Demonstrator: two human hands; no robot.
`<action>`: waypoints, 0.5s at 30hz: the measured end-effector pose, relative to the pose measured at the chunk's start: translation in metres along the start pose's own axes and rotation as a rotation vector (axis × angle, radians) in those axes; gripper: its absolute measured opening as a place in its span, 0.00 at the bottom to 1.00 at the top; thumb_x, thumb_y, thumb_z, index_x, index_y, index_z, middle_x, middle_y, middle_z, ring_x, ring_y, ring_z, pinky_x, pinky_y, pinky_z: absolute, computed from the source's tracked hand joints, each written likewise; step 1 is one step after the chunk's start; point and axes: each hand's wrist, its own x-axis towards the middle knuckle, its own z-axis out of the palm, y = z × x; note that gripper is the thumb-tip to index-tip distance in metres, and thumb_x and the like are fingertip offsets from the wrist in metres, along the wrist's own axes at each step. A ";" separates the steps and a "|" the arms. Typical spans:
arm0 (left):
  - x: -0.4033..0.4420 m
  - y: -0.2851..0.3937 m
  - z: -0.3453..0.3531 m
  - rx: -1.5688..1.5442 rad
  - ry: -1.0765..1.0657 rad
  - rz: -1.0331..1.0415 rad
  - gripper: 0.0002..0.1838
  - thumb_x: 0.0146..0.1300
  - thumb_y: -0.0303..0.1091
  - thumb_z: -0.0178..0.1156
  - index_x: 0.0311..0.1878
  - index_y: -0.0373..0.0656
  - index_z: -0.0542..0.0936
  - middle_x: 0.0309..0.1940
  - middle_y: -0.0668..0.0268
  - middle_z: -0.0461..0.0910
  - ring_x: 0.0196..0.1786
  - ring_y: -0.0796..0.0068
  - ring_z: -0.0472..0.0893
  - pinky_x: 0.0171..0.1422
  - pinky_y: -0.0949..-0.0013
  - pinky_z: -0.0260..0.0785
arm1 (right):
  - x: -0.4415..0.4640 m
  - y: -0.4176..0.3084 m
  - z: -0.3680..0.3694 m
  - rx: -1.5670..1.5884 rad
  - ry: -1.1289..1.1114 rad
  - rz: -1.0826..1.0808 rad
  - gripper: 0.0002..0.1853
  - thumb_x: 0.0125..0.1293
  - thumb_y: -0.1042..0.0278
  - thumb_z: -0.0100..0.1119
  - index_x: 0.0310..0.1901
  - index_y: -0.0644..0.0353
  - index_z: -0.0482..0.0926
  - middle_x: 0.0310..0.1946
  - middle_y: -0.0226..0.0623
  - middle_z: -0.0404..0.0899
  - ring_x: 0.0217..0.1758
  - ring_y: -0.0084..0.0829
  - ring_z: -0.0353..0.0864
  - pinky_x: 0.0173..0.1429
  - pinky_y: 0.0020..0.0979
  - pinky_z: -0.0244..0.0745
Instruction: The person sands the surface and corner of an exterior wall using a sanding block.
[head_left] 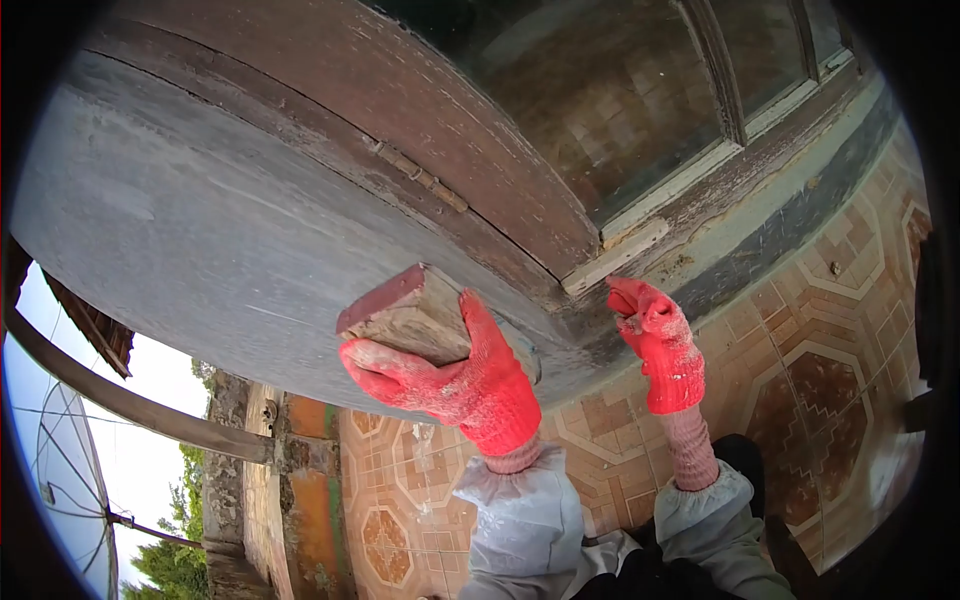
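My left hand [455,375], in a dusty red knit glove, is closed around a wooden block [415,318]. The block has a dark red strip along one side and rests against or very near the grey wall [240,230]. My right hand [658,335], gloved the same way, is near the lower corner of a brown wooden door frame [540,220]. Its fingers are curled in, and whatever they may hold is hidden. A worn pale wooden strip [615,257] lies at the frame's corner, just beyond the right fingertips.
A rusty hinge [425,178] joins the brown wood. Glass panes [600,100] fill the frame above. Patterned tiles [600,430] cover the floor. To the left are an orange-painted low wall [308,490], a curved beam [130,395] and a satellite dish [75,470].
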 end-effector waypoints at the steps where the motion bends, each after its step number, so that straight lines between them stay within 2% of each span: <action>1: 0.020 0.010 -0.003 -0.007 0.005 0.011 0.68 0.44 0.42 0.83 0.83 0.41 0.47 0.75 0.41 0.55 0.73 0.36 0.63 0.75 0.40 0.58 | -0.003 -0.004 0.006 -0.016 0.024 0.022 0.28 0.62 0.66 0.59 0.66 0.63 0.77 0.60 0.35 0.80 0.56 0.22 0.75 0.58 0.24 0.71; 4: 0.005 -0.001 0.003 0.063 0.052 0.108 0.69 0.44 0.44 0.83 0.83 0.40 0.47 0.75 0.41 0.55 0.72 0.39 0.65 0.73 0.44 0.62 | -0.012 -0.008 0.018 -0.023 0.076 0.027 0.27 0.63 0.65 0.56 0.64 0.64 0.78 0.58 0.35 0.81 0.54 0.23 0.78 0.59 0.24 0.71; 6: -0.047 -0.025 0.011 0.006 0.053 0.238 0.65 0.48 0.41 0.82 0.82 0.37 0.48 0.75 0.43 0.55 0.76 0.40 0.60 0.77 0.40 0.57 | -0.013 -0.007 0.015 -0.023 0.081 0.042 0.27 0.64 0.64 0.57 0.64 0.64 0.78 0.59 0.35 0.81 0.55 0.24 0.78 0.59 0.24 0.71; 7: -0.073 -0.039 0.015 0.002 0.053 0.241 0.65 0.48 0.41 0.82 0.82 0.37 0.48 0.75 0.43 0.55 0.76 0.40 0.60 0.77 0.40 0.57 | -0.015 -0.008 0.014 -0.024 0.084 0.047 0.26 0.65 0.64 0.57 0.64 0.63 0.79 0.59 0.35 0.82 0.55 0.25 0.78 0.60 0.25 0.71; 8: -0.100 -0.052 0.018 -0.090 -0.037 0.161 0.65 0.47 0.42 0.82 0.82 0.38 0.48 0.75 0.43 0.55 0.76 0.40 0.59 0.78 0.39 0.57 | -0.017 -0.009 0.013 -0.026 0.088 0.052 0.26 0.65 0.64 0.57 0.64 0.63 0.79 0.59 0.35 0.82 0.55 0.25 0.79 0.60 0.25 0.71; 10: -0.097 -0.044 0.012 -0.186 -0.132 0.078 0.66 0.47 0.42 0.82 0.82 0.38 0.48 0.76 0.43 0.55 0.76 0.40 0.59 0.78 0.39 0.56 | -0.025 -0.015 0.016 -0.118 0.094 0.075 0.24 0.68 0.62 0.59 0.63 0.63 0.79 0.58 0.36 0.82 0.55 0.27 0.79 0.61 0.25 0.71; 12: -0.065 -0.038 0.003 0.011 -0.082 0.184 0.71 0.43 0.44 0.83 0.83 0.40 0.44 0.73 0.41 0.56 0.71 0.40 0.66 0.71 0.43 0.63 | -0.025 -0.011 0.014 -0.225 0.100 0.044 0.23 0.69 0.63 0.59 0.62 0.64 0.79 0.58 0.36 0.82 0.54 0.27 0.80 0.60 0.26 0.72; 14: -0.009 -0.007 -0.006 0.020 -0.060 0.148 0.71 0.43 0.43 0.83 0.83 0.40 0.43 0.73 0.41 0.56 0.71 0.39 0.65 0.71 0.43 0.62 | -0.023 -0.005 0.013 -0.337 0.094 0.016 0.21 0.70 0.64 0.59 0.61 0.64 0.80 0.59 0.37 0.82 0.54 0.28 0.80 0.60 0.26 0.72; 15: 0.007 0.001 -0.007 0.028 -0.037 0.115 0.72 0.43 0.43 0.84 0.83 0.39 0.43 0.74 0.40 0.55 0.72 0.38 0.64 0.72 0.42 0.62 | -0.023 -0.001 0.012 -0.372 0.043 -0.074 0.20 0.70 0.68 0.59 0.60 0.66 0.80 0.50 0.37 0.83 0.51 0.27 0.81 0.58 0.26 0.74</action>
